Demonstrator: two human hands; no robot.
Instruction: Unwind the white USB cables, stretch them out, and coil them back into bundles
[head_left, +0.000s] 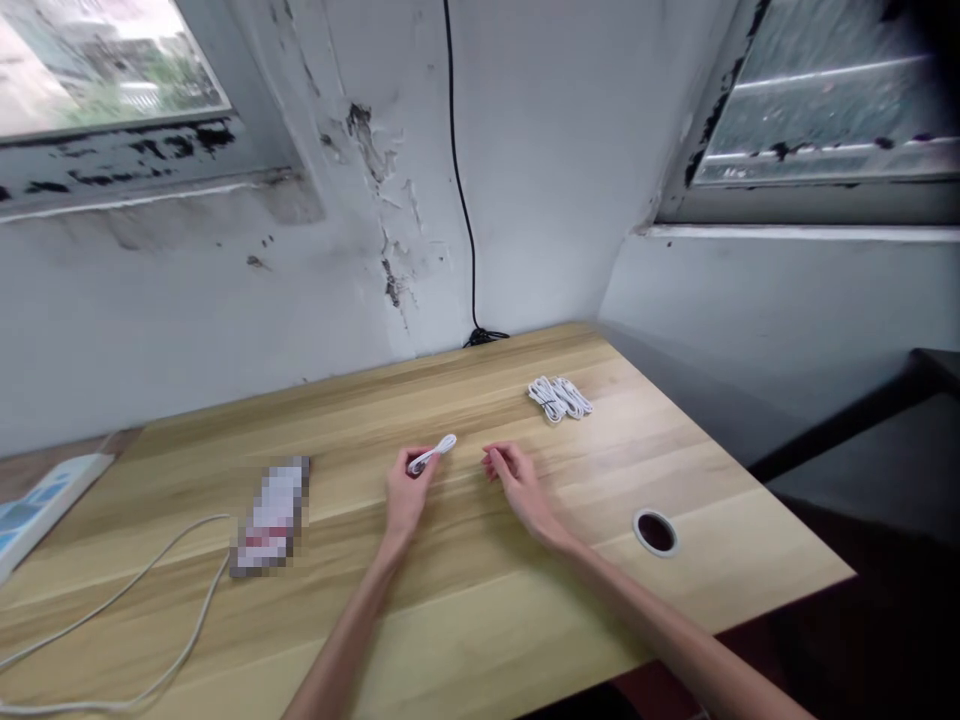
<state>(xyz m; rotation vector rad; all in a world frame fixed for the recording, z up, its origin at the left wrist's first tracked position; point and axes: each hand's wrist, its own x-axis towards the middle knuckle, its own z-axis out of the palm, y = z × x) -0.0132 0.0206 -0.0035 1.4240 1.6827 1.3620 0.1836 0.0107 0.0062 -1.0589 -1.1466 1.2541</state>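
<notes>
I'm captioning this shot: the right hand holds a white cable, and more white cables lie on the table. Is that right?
Not quite: the head view shows the left hand holding the cable; more white cables do lie on the table.

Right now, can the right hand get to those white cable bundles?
Probably yes: the right hand seems to hold nothing, the white cable bundles lie a little beyond it, and nothing visible blocks the way.

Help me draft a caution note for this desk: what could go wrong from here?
The small white cable, held in the left hand alone, might slip free. If dropped toward the dark round hole in the table, it could fall in. The loose cord on the left might catch that hand.
</notes>
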